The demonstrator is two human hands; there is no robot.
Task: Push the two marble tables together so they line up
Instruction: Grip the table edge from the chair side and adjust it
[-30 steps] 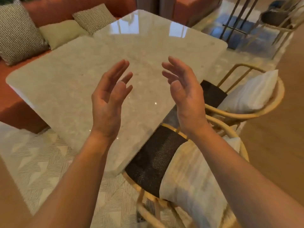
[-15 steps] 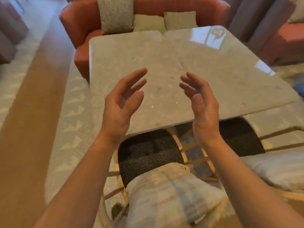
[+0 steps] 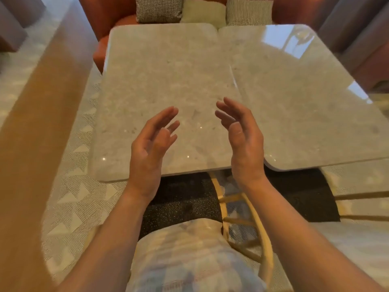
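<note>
Two pale marble tables stand side by side in front of me. The left marble table (image 3: pixel 151 85) and the right marble table (image 3: pixel 299 98) touch along a thin seam that runs from the far edge toward me. At the near edge their rounded corners leave a small notch. My left hand (image 3: pixel 150 144) and my right hand (image 3: pixel 242 140) hover above the near edge, palms facing each other, fingers apart, holding nothing and not touching the marble.
Two rattan chairs with dark seats sit tucked under the near edge, one (image 3: pixel 185 203) below my hands with a pale striped cushion (image 3: pixel 189 256), another (image 3: pixel 305 197) to the right. An orange sofa (image 3: pixel 117 20) with checked pillows (image 3: pixel 159 9) lies beyond. A patterned rug (image 3: pixel 73 197) covers the floor at left.
The view has swung left and squared up on the tables, so the seam between them now shows. My hands stay raised and apart in the same pose.
</note>
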